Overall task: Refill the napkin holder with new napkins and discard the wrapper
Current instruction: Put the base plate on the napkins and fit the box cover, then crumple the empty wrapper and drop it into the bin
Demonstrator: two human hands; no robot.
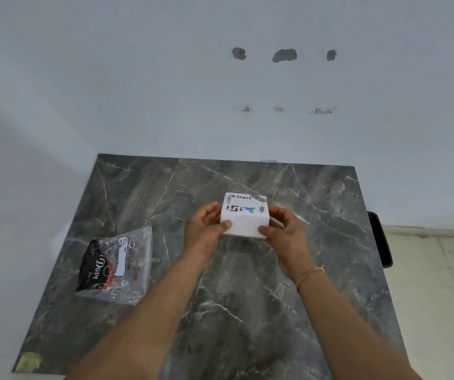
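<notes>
The white napkin holder point(245, 218), with stickers on top, sits near the middle of the grey marble worktop point(247, 297). The left hand point(205, 227) and the right hand point(283, 231) each grip one side of it, thumbs on its near face. Left of the holder lies the clear plastic wrapper point(116, 267), flat, well apart from it.

The white box point(245, 215) held between both hands carries stickers on its top face: "Dart" reads clearly at the far edge, beside a smaller word running sideways at the far left corner that is too small to read. A slanted black sticker at the far right corner is illegible. The clear plastic wrapper point(116, 266) lying at left reads "Dove" in white script on black, and its white label reads "BIO TISSUES"; the finer print is unreadable.
</notes>
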